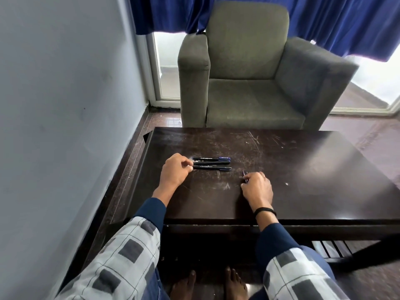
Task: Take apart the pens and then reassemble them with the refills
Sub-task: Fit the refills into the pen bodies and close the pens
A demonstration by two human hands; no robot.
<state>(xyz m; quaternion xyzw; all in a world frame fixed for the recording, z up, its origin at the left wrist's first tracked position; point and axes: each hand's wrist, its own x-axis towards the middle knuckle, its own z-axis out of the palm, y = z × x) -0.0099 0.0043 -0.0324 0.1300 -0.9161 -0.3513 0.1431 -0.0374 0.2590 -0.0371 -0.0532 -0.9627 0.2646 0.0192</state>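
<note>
- The right hand [257, 188] covers most of a dark pen piece [244, 176], perhaps a cap
- Print on the three pens [213, 163]: too small to read

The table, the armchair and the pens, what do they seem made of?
The table looks like dark wood or veneer, semi-gloss: it mirrors window light and shows pale scratches. The armchair seems upholstered in matte grey-green fabric, soft-edged, no shine. The pens look like black plastic with printed lettering, though they are too small to be sure.
</note>
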